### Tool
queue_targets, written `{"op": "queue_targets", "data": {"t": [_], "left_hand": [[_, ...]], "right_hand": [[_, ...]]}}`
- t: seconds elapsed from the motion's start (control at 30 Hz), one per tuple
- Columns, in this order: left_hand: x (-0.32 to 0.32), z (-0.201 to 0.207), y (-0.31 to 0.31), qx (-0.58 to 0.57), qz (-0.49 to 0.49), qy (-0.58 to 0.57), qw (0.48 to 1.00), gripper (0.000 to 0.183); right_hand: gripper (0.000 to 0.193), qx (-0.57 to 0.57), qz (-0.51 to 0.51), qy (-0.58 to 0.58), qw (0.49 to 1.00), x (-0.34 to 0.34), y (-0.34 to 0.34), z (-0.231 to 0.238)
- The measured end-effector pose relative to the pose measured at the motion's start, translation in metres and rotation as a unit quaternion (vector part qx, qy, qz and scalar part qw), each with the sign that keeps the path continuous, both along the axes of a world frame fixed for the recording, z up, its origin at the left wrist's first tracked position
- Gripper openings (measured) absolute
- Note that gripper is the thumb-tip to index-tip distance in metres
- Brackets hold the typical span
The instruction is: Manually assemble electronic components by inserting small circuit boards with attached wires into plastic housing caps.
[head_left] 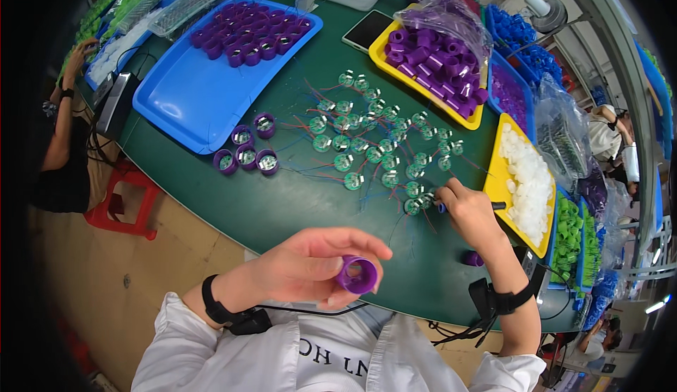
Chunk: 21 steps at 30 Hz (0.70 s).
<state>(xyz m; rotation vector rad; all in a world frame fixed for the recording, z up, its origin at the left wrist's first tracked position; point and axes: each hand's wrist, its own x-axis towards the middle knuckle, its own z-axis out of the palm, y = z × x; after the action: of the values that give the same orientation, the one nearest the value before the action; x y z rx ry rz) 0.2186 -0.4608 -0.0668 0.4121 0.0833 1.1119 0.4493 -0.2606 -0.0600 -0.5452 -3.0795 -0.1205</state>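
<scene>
My left hand [317, 265] is closed around a short purple plastic cup [357, 275], its round opening turned up toward me. Over the table at the right, my right hand [467, 212] grips a dark pen-like tool [499, 206] whose end sticks out beside the hand. Its fingertips are next to the lower right edge of a spread of small round green circuit boards [374, 154] with red and blue wires. Whether the fingers also touch a board is hard to make out. Another purple cup [472, 258] lies near my right wrist.
Several purple cups with boards inside [246, 156] stand beside a blue tray [190, 103] holding more. A yellow tray of purple cups [434, 60], a phone [367, 30] and a yellow tray of white pieces [525, 180] lie around. Other people work nearby; a red stool [130, 198] stands left.
</scene>
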Motion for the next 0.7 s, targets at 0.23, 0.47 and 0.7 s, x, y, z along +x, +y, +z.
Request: {"op": "queue_targets", "data": {"t": [0.23, 0.47, 0.7], "left_hand": [[0.010, -0.007, 0.002, 0.054, -0.034, 0.028, 0.998, 0.043], [0.030, -0.010, 0.007, 0.024, -0.058, 0.057, 0.996, 0.039], [0.055, -0.021, 0.013, -0.073, -0.042, 0.234, 0.969, 0.034]], "right_hand": [[0.011, 0.062, -0.075, -0.036, 0.995, 0.018, -0.061, -0.006], [0.016, 0.058, -0.156, 0.005, 0.986, 0.035, -0.110, -0.011], [0.012, -0.325, -0.357, 0.235, 0.843, 0.048, -0.132, 0.004]]}}
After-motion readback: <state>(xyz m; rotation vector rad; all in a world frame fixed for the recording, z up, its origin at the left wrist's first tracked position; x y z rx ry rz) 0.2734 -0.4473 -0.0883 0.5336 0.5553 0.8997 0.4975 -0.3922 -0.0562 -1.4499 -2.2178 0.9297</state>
